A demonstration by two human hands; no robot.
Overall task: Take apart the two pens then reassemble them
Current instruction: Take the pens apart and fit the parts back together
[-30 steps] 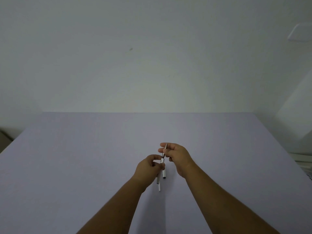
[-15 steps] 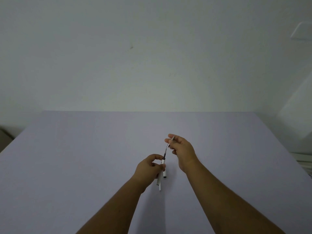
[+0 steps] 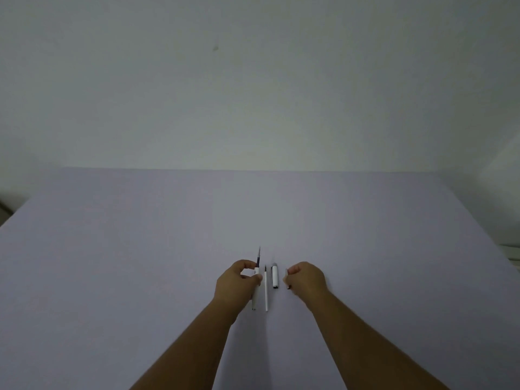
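**Pen parts laid out between two closed hands**

Left hand (image 3: 239, 282): grip closed around a white pen barrel (image 3: 255, 294), thumb and forefinger pinching near its upper end. Barrel points away from the person, roughly upright in the frame, lower end showing below the hand close to the table (image 3: 112, 263). A dark refill with a fine tip (image 3: 258, 256) sticks out of the barrel's far end, beyond the fingers.

Right hand (image 3: 305, 278): grip curled shut, fingers folded to the palm. A small dark-ended piece (image 3: 287, 285) shows at the hand's inner edge; too little visible to name it or say how it is pinched.

Between the hands, on the table:
- a thin white refill (image 3: 266, 291), lying lengthwise just beside the held barrel, dark tip at its far end; whether it touches the barrel cannot be told.
- a short white cap or pen section (image 3: 275, 277), grey at the far end, dark at the near end, just right of the thin refill and apart from it, near the right hand but not touching.

All parts sit in the near half of the table, about midway between its left and right edges, lying parallel and pointing toward the far edge. Both bare forearms come in from the near edge. Table surface pale lilac; a plain light wall (image 3: 253, 94) stands behind the far edge. Lighting dim.
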